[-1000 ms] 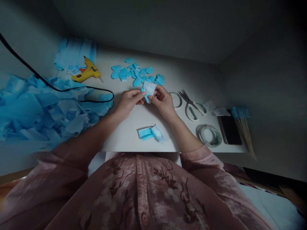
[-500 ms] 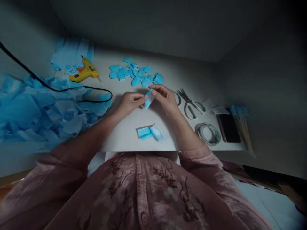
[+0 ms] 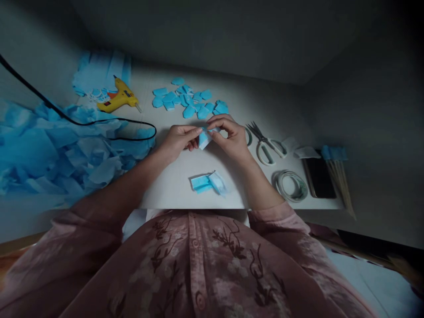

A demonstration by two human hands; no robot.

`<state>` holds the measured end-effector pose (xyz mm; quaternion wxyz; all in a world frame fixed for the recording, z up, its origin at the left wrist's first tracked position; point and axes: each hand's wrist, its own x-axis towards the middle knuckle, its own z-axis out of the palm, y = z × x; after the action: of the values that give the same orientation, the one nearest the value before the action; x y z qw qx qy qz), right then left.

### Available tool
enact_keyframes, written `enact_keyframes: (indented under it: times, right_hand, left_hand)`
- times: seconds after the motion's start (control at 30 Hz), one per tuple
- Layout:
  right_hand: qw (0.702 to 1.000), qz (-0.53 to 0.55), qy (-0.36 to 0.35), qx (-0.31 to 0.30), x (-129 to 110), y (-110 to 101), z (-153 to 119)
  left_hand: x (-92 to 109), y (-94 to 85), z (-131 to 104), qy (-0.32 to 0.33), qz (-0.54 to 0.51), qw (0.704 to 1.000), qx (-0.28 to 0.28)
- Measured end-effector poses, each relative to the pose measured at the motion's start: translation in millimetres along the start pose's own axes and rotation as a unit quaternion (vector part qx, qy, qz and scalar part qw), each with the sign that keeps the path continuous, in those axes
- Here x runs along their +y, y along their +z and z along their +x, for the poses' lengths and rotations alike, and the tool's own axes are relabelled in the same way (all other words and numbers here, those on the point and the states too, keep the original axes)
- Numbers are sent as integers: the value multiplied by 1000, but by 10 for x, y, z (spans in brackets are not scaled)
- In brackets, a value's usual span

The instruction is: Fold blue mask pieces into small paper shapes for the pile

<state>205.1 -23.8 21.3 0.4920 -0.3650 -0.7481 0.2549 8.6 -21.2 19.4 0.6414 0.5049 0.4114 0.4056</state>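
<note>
Head view: the left hand (image 3: 181, 141) pinches a small blue and white cloth piece (image 3: 204, 139) at its left side, and the right hand (image 3: 230, 136) has thumb and fingers closed on its upper right part. The cloth is over the middle of the tabletop (image 3: 172, 185), near the cut blue pieces (image 3: 188, 110). Scissors (image 3: 263, 139) lie right of the right hand; a yellow glue gun (image 3: 122, 98) lies farther left.
</note>
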Motion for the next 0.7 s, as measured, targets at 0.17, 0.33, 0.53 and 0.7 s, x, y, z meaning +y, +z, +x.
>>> enact_keyframes:
  times: [0.17, 0.33, 0.53, 0.7]
  right_hand:
    - [999, -41, -17, -12, 37, 0, -7]
    - [998, -58, -25, -20, 71, 21, -16]
    - [996, 0, 43, -81, -18, -56, -6]
    - [976, 112, 179, -53, -31, -53, -11]
  left_hand:
    - [-17, -8, 9, 0, -16, 1000, 2]
    - [-19, 2, 16, 2, -29, 1000, 13]
    - [-10, 6, 12, 5, -32, 999, 43]
    - [-11, 3, 19, 19, -11, 998, 55]
